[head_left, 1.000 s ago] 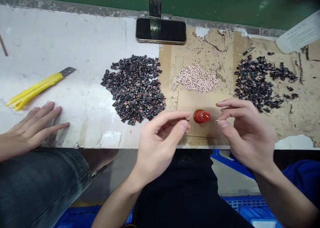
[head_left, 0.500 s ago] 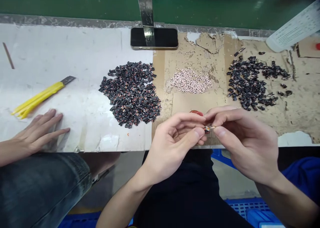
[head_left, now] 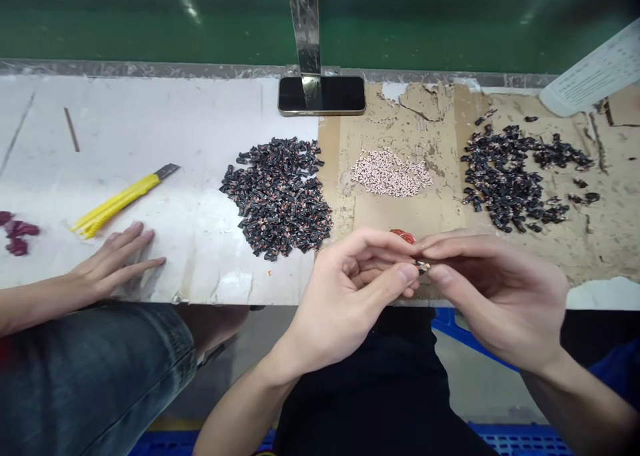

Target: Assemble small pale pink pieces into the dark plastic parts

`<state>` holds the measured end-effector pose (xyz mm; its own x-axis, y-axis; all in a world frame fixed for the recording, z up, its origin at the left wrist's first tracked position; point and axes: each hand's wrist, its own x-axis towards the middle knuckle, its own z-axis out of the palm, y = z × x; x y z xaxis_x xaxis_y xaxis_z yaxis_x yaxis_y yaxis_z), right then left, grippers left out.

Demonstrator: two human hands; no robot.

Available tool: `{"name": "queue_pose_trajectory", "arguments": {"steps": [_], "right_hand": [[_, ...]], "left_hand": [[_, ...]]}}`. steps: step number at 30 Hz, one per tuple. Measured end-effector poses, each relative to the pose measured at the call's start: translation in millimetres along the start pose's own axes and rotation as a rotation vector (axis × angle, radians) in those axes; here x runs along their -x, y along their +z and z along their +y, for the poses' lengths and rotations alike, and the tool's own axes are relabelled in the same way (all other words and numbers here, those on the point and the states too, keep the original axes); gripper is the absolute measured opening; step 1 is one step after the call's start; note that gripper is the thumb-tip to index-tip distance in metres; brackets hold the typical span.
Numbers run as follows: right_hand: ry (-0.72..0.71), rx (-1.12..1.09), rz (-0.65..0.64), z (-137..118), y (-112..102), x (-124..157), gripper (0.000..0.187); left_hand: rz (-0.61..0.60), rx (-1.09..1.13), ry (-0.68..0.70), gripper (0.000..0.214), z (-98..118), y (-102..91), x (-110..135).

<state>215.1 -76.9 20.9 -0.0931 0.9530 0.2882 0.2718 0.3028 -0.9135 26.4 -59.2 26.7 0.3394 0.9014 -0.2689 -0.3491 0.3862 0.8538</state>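
Note:
Between the thumb and fingers of my left hand (head_left: 345,296) is a small black part (head_left: 421,268) with orange and pale bits showing. My right hand (head_left: 500,296) is closed in a pinch at its right end, on a tiny pale piece that the fingertips largely cover. The two hands nearly meet at the table's front edge. Just behind the fingers lies a red round thing (head_left: 403,236), partly hidden. Beyond them is a heap of tiny pinkish pieces (head_left: 393,174). Similar black parts (head_left: 280,199) are heaped to the left, and darker black pieces (head_left: 505,183) to the right.
A phone (head_left: 321,96) leans by the metal post (head_left: 305,29) at the back. On the left lie a yellow box cutter (head_left: 123,203), a brown stick (head_left: 71,129) and dark red pieces (head_left: 19,231). Another person's hand (head_left: 120,263) rests there. A white bottle (head_left: 595,69) is back right.
The view has shifted left, bringing the dark red pieces into sight. My right fingertips have come closer to my left ones, and less of the pale piece shows between them.

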Motion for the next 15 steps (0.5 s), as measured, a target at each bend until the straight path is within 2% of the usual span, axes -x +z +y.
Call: {"name": "queue_pose_trajectory", "arguments": {"steps": [3, 6, 10, 15], "right_hand": [[-0.069, -0.04, 0.044, 4.7, 3.5, 2.0, 0.049], [-0.154, 0.031, 0.036, 7.1, 2.3, 0.5, 0.047], [-0.133, 0.086, 0.067, 1.8, 3.1, 0.3, 0.045], [-0.073, -0.027, 0.164, -4.6, 12.6, 3.2, 0.059]], "left_hand": [[-0.001, 0.032, -0.015, 0.009, 1.4, 1.7, 0.9], [0.003, 0.042, 0.025, 0.01, 0.2, 3.4, 1.6], [0.023, 0.03, 0.088, 0.013, -3.2, 6.6, 4.7], [0.009, 0.067, 0.097, 0.015, -6.8, 10.1, 10.1]]}}
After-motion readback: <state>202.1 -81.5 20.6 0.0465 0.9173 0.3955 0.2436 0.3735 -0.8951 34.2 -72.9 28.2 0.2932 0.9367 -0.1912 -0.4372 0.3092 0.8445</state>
